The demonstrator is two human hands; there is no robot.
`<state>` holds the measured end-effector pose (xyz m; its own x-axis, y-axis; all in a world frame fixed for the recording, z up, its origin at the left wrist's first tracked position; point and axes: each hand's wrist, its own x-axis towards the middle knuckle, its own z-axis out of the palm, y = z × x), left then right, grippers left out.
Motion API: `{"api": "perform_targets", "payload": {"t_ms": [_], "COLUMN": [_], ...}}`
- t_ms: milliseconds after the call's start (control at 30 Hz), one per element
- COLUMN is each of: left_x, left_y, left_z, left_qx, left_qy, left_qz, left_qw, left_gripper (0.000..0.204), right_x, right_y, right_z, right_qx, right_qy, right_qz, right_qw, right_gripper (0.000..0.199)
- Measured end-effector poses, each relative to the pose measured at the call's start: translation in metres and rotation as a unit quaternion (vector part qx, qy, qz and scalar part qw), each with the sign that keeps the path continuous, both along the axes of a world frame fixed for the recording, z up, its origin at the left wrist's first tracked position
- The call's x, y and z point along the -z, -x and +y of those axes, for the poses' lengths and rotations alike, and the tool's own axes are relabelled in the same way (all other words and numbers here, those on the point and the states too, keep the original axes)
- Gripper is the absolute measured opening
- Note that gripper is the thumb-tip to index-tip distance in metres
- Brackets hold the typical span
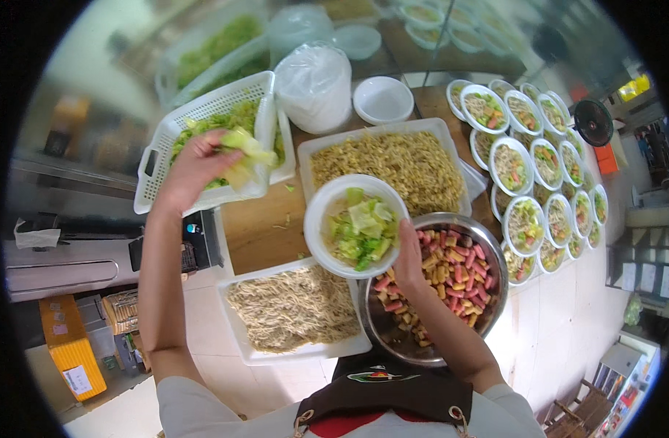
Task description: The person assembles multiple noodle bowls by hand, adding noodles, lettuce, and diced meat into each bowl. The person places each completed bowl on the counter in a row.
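Note:
My left hand (201, 166) is closed on pieces of pale green lettuce (248, 149), lifted over the white slotted basket (150, 191) that holds more chopped lettuce. With my right hand (409, 252) I grip the right rim of a white bowl (316, 247). Chopped green leaves (361, 228) lie in that bowl. Just below it, a steel basin (501, 292) holds pink and tan sausage-like pieces (455, 274). Behind the bowl is a white tray (305, 166) of yellowish shredded food (393, 164). Nearer to me sits another white tray (298, 355) with pale thin strands (294, 306).
Filled white bowls (511, 169) are stacked in rows at the right of the wooden table (261, 237). A plastic-wrapped stack of bowls (314, 87) and an unwrapped white bowl (383, 100) stand at the back. A glass pane (451, 44) rises behind them.

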<state>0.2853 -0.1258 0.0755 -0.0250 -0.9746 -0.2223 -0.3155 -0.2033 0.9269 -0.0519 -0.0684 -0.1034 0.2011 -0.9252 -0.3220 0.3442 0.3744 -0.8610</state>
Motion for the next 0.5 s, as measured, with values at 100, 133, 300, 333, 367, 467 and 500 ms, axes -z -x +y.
{"api": "perform_targets", "payload": {"t_ms": [100, 133, 300, 333, 367, 467, 500], "left_x": [0.006, 0.019, 0.021, 0.021, 0.025, 0.046, 0.046], "left_y": [0.104, 0.136, 0.243, 0.259, 0.275, 0.333, 0.358], "left_z": [0.022, 0.035, 0.073, 0.08, 0.087, 0.105, 0.11], "left_qx": [0.112, 0.158, 0.178, 0.142, 0.105, 0.085, 0.086], "left_qy": [-0.054, 0.011, 0.105, 0.106, 0.106, 0.165, 0.18], "left_qz": [-0.073, -0.121, -0.161, -0.156, -0.154, -0.209, -0.226], "left_qw": [0.99, 0.98, 0.965, 0.972, 0.977, 0.96, 0.954], "left_gripper": [0.026, 0.029, 0.039, 0.038, 0.037, 0.026, 0.025], "right_x": [-0.014, -0.02, -0.027, -0.026, -0.032, -0.02, -0.023], "right_y": [0.012, 0.017, 0.08, 0.098, 0.118, 0.173, 0.193], "right_z": [0.003, 0.006, 0.02, 0.022, 0.025, 0.035, 0.039], "right_qx": [-0.029, -0.04, -0.037, -0.031, -0.057, -0.044, -0.045], "right_qy": [-0.006, -0.007, 0.02, 0.02, 0.028, 0.025, 0.039], "right_qz": [-0.02, -0.055, -0.073, -0.068, -0.077, -0.053, -0.026], "right_qw": [0.999, 0.998, 0.996, 0.997, 0.995, 0.997, 0.998], "right_gripper": [0.058, 0.055, 0.049, 0.049, 0.052, 0.054, 0.053]}}
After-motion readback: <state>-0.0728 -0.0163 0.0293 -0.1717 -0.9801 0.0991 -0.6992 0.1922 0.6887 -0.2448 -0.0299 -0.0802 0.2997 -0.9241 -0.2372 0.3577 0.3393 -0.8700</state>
